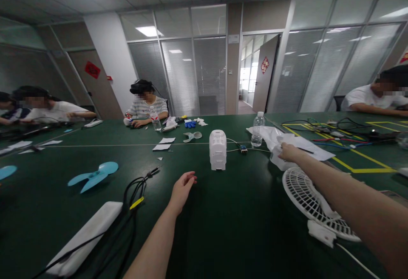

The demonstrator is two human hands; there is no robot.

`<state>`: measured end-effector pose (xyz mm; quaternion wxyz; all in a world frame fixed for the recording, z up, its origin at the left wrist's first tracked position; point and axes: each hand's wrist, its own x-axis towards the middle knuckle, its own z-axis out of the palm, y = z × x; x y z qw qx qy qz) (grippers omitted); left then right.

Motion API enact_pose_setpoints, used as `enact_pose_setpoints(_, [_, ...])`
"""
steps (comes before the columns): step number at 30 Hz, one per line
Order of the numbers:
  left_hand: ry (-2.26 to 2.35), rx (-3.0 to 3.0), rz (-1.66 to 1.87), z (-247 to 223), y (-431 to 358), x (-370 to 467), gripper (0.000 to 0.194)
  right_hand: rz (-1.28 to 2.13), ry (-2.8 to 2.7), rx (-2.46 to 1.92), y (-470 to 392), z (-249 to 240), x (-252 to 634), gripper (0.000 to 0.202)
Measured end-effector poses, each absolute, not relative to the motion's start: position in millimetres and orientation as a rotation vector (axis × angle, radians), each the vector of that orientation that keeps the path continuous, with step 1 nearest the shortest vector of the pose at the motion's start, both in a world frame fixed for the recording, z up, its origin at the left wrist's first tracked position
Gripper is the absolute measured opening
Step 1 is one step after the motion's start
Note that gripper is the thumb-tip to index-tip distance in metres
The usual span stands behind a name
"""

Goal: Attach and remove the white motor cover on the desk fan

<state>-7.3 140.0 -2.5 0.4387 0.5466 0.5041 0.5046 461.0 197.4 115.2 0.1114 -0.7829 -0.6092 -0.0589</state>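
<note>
My right hand [289,152] reaches far out on the right, its fingers closed on a crumpled, translucent white plastic bag [270,138]. Below that arm lies a round white fan grille [301,192], partly hidden by my forearm, with a white box-shaped part [321,233] and cable at its near edge. My left hand [183,189] hovers over or rests on the green table, holding nothing, fingers loosely bent and a little apart. Just beyond it and to its right, a white vented plastic housing [218,150] stands upright, apart from both hands.
A clear water bottle [258,128] stands beside the bag. On the left are a blue fan blade [95,176], a white power strip [87,238] and black cables [135,190]. Farther off lie a translucent fan blade [192,136] and blue gloves [190,124]. Several people sit around the table.
</note>
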Motion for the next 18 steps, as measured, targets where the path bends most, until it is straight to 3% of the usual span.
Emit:
enact_pose_setpoints(5, [1.273, 1.375, 1.239, 0.1, 138.3, -6.5, 0.044, -0.264, -1.900, -2.204, 153.7, 138.1, 435.5, 0.042])
enact_pose_setpoints(11, [1.277, 1.385, 1.214, -2.5, 139.3, -6.8, 0.046, -0.445, -1.789, -2.112, 32.9, 163.0, 443.1, 0.046])
enact_pose_setpoints(15, [1.281, 1.397, 1.190, -5.3, 140.6, -7.4, 0.048, -0.444, -1.389, -2.232, -30.2, 136.2, 492.5, 0.042])
enact_pose_setpoints(18, [1.286, 1.402, 1.181, -6.8, 140.6, -7.4, 0.050, -0.156, -1.325, -2.189, -49.4, 96.6, 529.2, 0.044])
